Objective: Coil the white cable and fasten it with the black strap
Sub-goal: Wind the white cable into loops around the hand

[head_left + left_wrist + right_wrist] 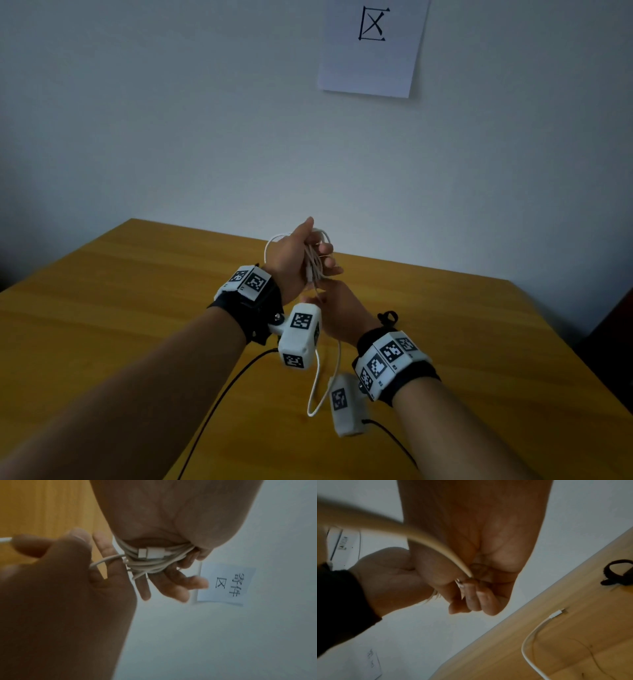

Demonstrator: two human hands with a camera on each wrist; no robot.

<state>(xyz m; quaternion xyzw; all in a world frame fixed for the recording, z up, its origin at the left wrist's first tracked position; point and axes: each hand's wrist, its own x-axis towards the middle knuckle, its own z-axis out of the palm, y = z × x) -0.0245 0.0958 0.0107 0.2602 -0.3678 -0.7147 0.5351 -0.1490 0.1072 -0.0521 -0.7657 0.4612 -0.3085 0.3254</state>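
My left hand (pixel 301 253) is raised above the table, and the white cable (pixel 154 559) is wound in several loops round its fingers. One connector (pixel 150 553) lies on top of the coil, and the thumb presses the coil. Just below, my right hand (pixel 337 306) pinches the free strand (pixel 106 560) where it leaves the coil. The loose tail (pixel 320 387) hangs down in a loop, and its end connector (pixel 559 613) lies on the table. The black strap (pixel 388 317) lies curled on the table beside my right wrist, and no hand touches it.
The yellow wooden table (pixel 137 308) ends at a pale wall where a paper sheet (pixel 373 48) with a printed sign hangs. Thin black leads (pixel 219 401) run from the wrist cameras across the near table. A dark object stands past the table's right edge.
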